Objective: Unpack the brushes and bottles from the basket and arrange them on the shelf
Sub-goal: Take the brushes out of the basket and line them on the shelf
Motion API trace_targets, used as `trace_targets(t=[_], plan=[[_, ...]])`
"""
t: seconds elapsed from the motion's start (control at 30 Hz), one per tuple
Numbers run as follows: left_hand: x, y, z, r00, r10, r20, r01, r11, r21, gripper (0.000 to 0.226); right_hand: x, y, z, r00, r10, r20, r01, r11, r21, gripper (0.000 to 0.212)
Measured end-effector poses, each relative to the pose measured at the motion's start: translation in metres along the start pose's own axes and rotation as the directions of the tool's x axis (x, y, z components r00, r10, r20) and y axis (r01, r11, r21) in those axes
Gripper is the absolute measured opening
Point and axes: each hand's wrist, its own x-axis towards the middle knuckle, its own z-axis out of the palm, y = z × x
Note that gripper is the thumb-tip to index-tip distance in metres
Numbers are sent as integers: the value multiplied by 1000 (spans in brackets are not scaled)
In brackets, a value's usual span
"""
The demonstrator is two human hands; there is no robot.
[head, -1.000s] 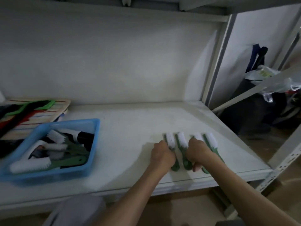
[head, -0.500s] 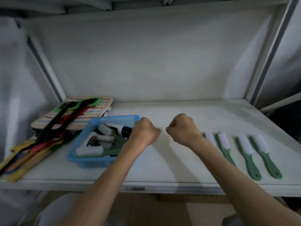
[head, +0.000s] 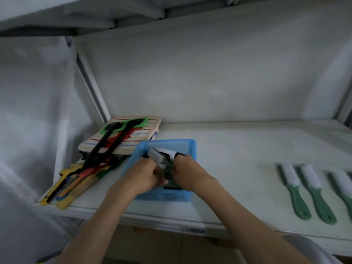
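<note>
Both my hands have left the row of green-handled brushes (head: 293, 189) on the right of the shelf (head: 238, 149) and are now down inside the blue basket (head: 167, 196) to the left. A second ago they were pressed on those brushes, lining them up; half a second ago they hung as loose fists between the row and the basket. Now my left hand (head: 146, 175) and right hand (head: 187, 173) sit close together over the basket's contents, fingers curled into the pile; they seem to be closing on green brush handles, but I cannot tell whether either has a firm hold yet. A white-bristled brush (head: 155, 154) and a white bottle with a dark cap (head: 169, 152) lie in the basket just beyond my knuckles. So that batch is set down in a neat row, well apart from the basket, and I judge the next pick is under way, with brushes and the bottle yet to come out.
</note>
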Motion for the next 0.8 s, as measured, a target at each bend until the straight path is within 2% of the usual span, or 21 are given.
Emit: trace_targets(t=[0.07,0.13,0.27,0.37,0.43,0.5,0.6,0.67,0.73,0.8], plan=[[3,-1,3,998,65,-1,-65,996,66,18,1,-3,5,999,-22,33,26,991,-133,29],[3,3,3,995,95,22,-98,983,155,21,4,-5,7,999,-20,42,27,980,-196,31],[6,7,-2,994,71,88,-89,971,222,19,9,-8,4,997,26,76,-16,990,-139,29],[6,6,-1,991,71,118,-93,977,190,13,10,-10,2,994,55,91,-49,996,-70,24],[2,8,-3,991,101,89,-115,978,173,7,10,-10,3,994,79,79,-80,997,1,14],[0,10,-9,991,123,53,-131,976,173,4,10,-9,2,992,123,29,-126,986,113,15],[1,15,-16,991,136,-4,-133,974,182,20,10,-6,-4,973,224,-58,-192,921,339,14],[6,22,-19,983,173,-57,-164,976,145,24,7,-1,-15,947,295,-124,-206,859,468,21],[10,34,-21,973,172,-156,-162,984,76,28,0,8,-32,910,358,-209,-187,805,563,25],[13,52,-21,944,210,-256,-193,977,90,30,-10,19,-51,867,403,-294,-145,768,624,25]])
